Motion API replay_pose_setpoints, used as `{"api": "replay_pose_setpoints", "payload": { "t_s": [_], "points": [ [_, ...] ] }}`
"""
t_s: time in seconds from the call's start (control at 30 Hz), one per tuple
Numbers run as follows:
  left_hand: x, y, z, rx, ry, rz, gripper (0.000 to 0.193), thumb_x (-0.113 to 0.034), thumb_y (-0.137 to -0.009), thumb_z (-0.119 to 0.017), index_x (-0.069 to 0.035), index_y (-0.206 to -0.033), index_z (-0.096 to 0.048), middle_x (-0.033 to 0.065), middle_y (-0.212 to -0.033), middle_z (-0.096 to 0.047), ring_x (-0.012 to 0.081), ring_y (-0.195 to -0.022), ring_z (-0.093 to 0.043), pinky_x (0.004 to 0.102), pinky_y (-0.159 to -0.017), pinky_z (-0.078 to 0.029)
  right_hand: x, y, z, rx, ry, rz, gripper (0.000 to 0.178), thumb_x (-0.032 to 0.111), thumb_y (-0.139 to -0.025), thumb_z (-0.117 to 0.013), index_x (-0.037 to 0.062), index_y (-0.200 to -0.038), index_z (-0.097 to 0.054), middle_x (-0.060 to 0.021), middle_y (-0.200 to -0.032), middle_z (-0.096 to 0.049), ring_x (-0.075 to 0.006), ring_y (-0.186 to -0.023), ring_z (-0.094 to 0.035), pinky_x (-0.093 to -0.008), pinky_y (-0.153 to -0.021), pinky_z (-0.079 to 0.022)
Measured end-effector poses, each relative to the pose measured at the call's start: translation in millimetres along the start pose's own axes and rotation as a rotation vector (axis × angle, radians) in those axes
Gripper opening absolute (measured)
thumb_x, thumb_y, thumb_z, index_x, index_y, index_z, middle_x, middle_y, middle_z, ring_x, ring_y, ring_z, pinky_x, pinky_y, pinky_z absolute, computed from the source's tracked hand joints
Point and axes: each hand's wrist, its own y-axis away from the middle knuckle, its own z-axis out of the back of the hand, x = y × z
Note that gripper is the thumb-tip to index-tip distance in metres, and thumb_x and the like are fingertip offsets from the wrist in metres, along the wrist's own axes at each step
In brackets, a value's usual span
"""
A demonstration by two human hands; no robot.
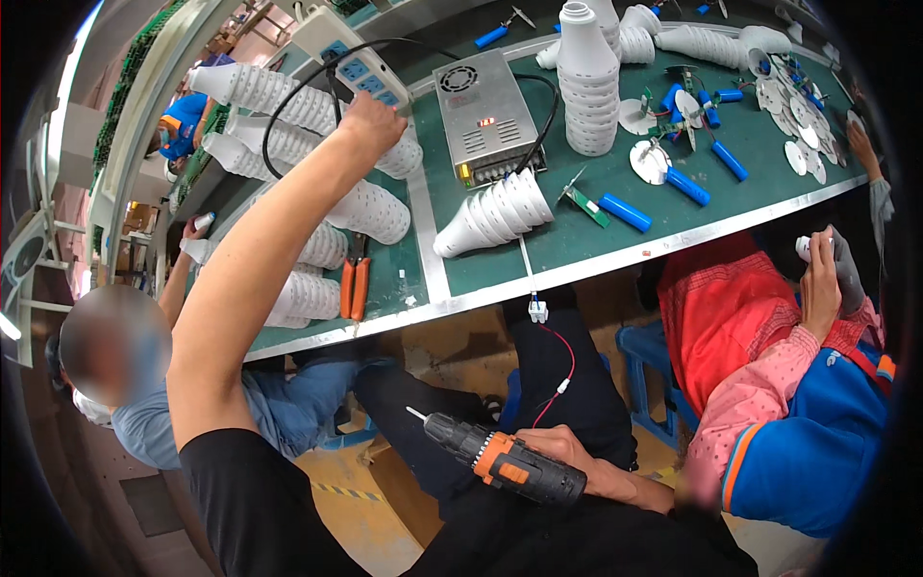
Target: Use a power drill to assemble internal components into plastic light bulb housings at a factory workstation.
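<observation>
My left hand (373,127) reaches across to the white power strip (354,60) with blue sockets. Its fingers are curled at the near end of the strip, and what they grip is hidden. Over my lap, my right hand (560,444) is closed round an orange and black cordless drill (505,464), whose bit points left. A thin red wire (571,358) runs from a small white connector (538,313) at the table edge down towards my right hand. Beyond the connector lies a stack of white cone-shaped housings (495,213).
A metal power supply (488,113) with a lit display stands mid-table. White housing stacks (588,91) stand or lie around it. Blue cylinders with circuit boards (625,213) and white discs (793,115) lie right. Orange-handled pliers (355,287) rest left. Co-workers sit on both sides.
</observation>
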Motion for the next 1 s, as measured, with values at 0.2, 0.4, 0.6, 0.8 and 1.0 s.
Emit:
{"api": "replay_pose_setpoints", "payload": {
  "t_s": [0.2, 0.4, 0.6, 0.8, 1.0],
  "points": [
    [-24.8, 67.9, 54.3, -0.790, 0.298, -0.074, 0.041, -0.013, -0.083, -0.069, -0.008, -0.122, -0.057, 0.0078, -0.106, -0.060, 0.0246, -0.107, -0.059, 0.0370, -0.088, -0.046, 1.4, 3.2, -4.6, -0.026, 0.052, -0.014, 0.021, 0.009, -0.077, -0.074, 0.0004, -0.094, -0.066, -0.0099, -0.079, -0.064, -0.0255, -0.065, -0.067, -0.0338, -0.053, -0.053],
    [-136.6, 114.7, 67.9, -0.744, 1.347, 0.037, 0.068, -0.035, -0.081, -0.082, -0.001, -0.128, -0.047, 0.0212, -0.119, -0.058, 0.0395, -0.110, -0.060, 0.0442, -0.093, -0.050, 9.2, 4.5, -7.6, 0.006, 0.007, -0.037, 0.017, 0.009, -0.083, -0.070, -0.0024, -0.093, -0.063, -0.0091, -0.074, -0.056, -0.0235, -0.060, -0.062, -0.0341, -0.051, -0.047],
    [-174.3, 102.5, 50.4, -0.942, 1.522, 0.217, 0.065, -0.021, -0.080, -0.083, -0.004, -0.130, -0.047, 0.0212, -0.118, -0.057, 0.0407, -0.107, -0.060, 0.0453, -0.091, -0.049, 7.5, 8.2, -16.9, 0.055, 0.040, -0.127, 0.024, 0.014, -0.077, -0.070, -0.0005, -0.095, -0.062, -0.0133, -0.078, -0.063, -0.0319, -0.069, -0.067, -0.0394, -0.060, -0.052],
    [-171.3, 104.7, 44.0, -0.914, 1.333, 0.170, 0.071, -0.016, -0.079, -0.075, -0.003, -0.141, -0.042, 0.0215, -0.123, -0.052, 0.0391, -0.110, -0.057, 0.0445, -0.092, -0.049, 4.1, 12.6, -27.9, 0.055, 0.060, -0.120, 0.023, 0.014, -0.073, -0.071, 0.0005, -0.088, -0.058, -0.0148, -0.076, -0.063, -0.0347, -0.071, -0.066, -0.0414, -0.061, -0.051],
    [-175.3, 122.5, 27.6, -0.835, 1.295, 0.348, 0.070, -0.023, -0.084, -0.073, -0.003, -0.143, -0.041, 0.0221, -0.121, -0.055, 0.0390, -0.110, -0.058, 0.0456, -0.093, -0.049, 0.3, 14.7, -29.8, 0.059, 0.087, -0.100, 0.024, 0.013, -0.072, -0.071, 0.0004, -0.089, -0.058, -0.0159, -0.075, -0.064, -0.0355, -0.071, -0.066, -0.0412, -0.062, -0.050]
  ]
}}
